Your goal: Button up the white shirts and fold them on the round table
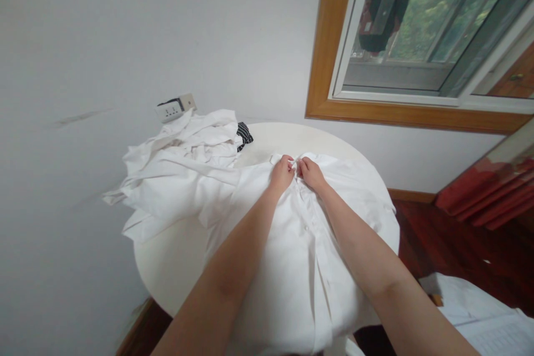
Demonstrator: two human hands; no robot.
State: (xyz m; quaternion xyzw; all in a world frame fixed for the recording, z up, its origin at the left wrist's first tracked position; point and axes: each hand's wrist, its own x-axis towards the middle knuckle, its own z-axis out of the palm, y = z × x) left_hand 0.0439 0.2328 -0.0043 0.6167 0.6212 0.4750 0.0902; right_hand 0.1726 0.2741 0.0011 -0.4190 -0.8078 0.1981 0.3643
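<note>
A white buttoned shirt point(304, 267) lies spread face up on a round white table point(175, 267), its hem hanging toward me. Both my hands meet at the collar end of its button line. My left hand point(282, 173) is closed, pinching the cloth at the top of the placket. My right hand point(311, 173) is closed too, gripping the cloth right beside it, the fingertips of the two hands nearly touching. What lies between the fingertips is too small to make out.
A heap of crumpled white garments point(179, 172) sits at the table's far left, with a black-and-white striped cloth point(244, 134) behind it. A wall socket point(175, 108) is above. A wood-framed window point(417, 39) is at right, with red cloth point(488, 194) and white paper point(479, 311) lower right.
</note>
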